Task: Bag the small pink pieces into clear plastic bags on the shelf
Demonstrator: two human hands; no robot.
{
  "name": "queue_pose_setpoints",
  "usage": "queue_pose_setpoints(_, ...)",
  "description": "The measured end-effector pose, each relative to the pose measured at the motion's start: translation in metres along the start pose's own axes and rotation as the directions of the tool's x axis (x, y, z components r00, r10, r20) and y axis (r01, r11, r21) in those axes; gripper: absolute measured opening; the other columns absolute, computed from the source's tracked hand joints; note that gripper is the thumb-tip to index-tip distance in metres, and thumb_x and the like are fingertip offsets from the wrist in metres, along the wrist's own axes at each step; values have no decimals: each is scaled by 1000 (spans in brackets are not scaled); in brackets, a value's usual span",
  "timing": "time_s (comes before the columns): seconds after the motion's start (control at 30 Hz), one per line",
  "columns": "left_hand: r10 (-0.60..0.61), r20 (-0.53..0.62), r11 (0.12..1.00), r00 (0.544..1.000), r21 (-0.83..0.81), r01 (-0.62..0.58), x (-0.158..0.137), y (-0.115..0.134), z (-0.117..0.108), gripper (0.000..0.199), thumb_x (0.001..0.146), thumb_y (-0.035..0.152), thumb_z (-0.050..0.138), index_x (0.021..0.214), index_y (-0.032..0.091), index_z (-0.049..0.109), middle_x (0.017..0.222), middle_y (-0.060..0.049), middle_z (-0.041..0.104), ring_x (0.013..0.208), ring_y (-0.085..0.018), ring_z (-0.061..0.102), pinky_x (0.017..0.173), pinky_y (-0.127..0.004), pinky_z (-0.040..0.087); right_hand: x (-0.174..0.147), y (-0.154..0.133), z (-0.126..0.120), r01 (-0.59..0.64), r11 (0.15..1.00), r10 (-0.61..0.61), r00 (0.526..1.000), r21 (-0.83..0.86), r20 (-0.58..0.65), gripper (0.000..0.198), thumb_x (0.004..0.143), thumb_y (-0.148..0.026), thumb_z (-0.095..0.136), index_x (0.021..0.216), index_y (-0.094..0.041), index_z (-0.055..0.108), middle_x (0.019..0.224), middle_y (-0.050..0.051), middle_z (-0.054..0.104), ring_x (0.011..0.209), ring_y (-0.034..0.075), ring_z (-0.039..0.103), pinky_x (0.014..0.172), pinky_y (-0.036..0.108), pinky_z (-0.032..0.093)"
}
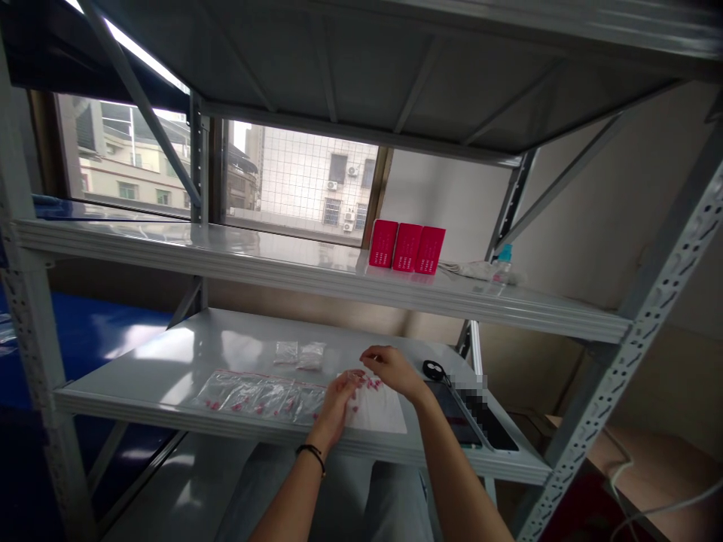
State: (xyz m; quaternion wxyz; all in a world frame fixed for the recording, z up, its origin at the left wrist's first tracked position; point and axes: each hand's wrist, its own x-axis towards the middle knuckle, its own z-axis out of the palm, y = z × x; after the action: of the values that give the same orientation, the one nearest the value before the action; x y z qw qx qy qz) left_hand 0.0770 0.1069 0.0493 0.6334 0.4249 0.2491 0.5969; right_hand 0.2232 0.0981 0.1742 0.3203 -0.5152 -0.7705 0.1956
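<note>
Low over the shelf, my left hand [335,406] has its fingers curled together above the edge of a white sheet [384,418]. What it holds, if anything, is too small to make out. Close by on the right, my right hand [392,369] is bent with thumb and fingertips pinched together, and anything between them cannot be seen. Small pinkish-red pieces [373,384] lie on the sheet beside my hands. Left of them, clear zip bags [245,395] lie flat in an overlapping row, with small red pieces inside.
Two small clear packets [286,352] lie behind the row. To the right are a black round object [433,369], a dark tablet-like device [457,418] and a phone-like slab [500,429]. Overhead, the upper shelf [282,275] carries red boxes [407,247] and a blue-capped bottle [504,260].
</note>
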Motion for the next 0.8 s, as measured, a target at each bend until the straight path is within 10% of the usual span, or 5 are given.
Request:
queue_pose_setpoints(0.3,-315,266,912,911,-180,368,-10,13,-5,53,82,67,69,100,17,76,91,-6,75,70,-16,61,61,-27,39,-45,1,10,185,982,-187,970,26,154,21,94,-21,55,95,-22,76,116,7,58,88,14,66,91,31,53)
queue_pose_setpoints(0.43,-14,251,985,968,170,-29,-30,47,2,44,89,59,67,105,19,76,99,-7,74,88,-21,64,77,-29,46,-70,-20,5,165,984,-160,984,-65,79,21,98,-24,53,100,-24,74,116,6,61,95,17,66,92,32,49)
queue_pose_setpoints(0.53,218,286,828,933,452,-332,-52,70,2,29,94,48,65,90,21,74,89,-3,70,87,-19,62,79,-28,46,-87,-40,5,157,982,-152,987,-105,57,22,99,-24,51,91,-24,71,100,3,67,95,18,66,87,30,47)
queue_pose_setpoints(0.8,339,121,713,933,614,-339,-132,72,-34,29,91,52,67,78,26,74,74,-1,71,72,-19,64,70,-27,54,-152,-39,69,-101,975,116,991,198,-64,16,92,-29,60,106,-27,67,85,0,75,75,16,69,72,27,53)
